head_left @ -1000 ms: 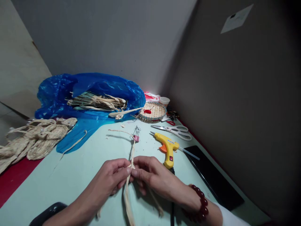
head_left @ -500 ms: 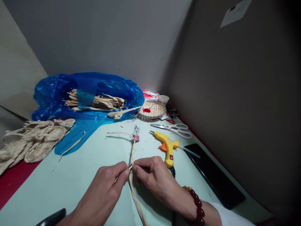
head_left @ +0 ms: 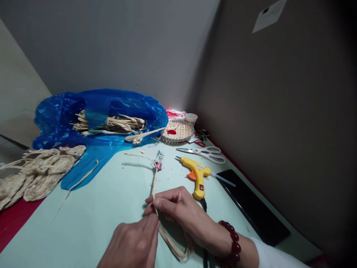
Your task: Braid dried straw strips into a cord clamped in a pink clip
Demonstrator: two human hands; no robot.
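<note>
A thin braid of pale dried plant fibre (head_left: 154, 182) runs toward me from a pink binder clip (head_left: 158, 165) on the table. My right hand (head_left: 178, 208), a dark red bead bracelet on its wrist, pinches the braid between thumb and fingers. Just below it, my left hand (head_left: 134, 240) is closed with its back toward me, on a strand of the same fibre; its fingertips are partly hidden. Loose fibre strands (head_left: 170, 242) trail under and beyond the hands, curling at the lower middle.
A yellow glue gun (head_left: 198, 175) and white-handled scissors (head_left: 208, 152) lie at right, beside a black tablet-like slab (head_left: 256, 212). Behind are a woven basket (head_left: 181, 136), a paper cup (head_left: 191, 118) and a blue plastic bag (head_left: 55, 115) of fibre. Woven fibre pieces (head_left: 50, 175) lie left.
My left hand has moved down and turned over, its back now up. The right hand still pinches the braid, slightly lower along it. The strand ends now curl at the bottom. The view has shifted slightly.
</note>
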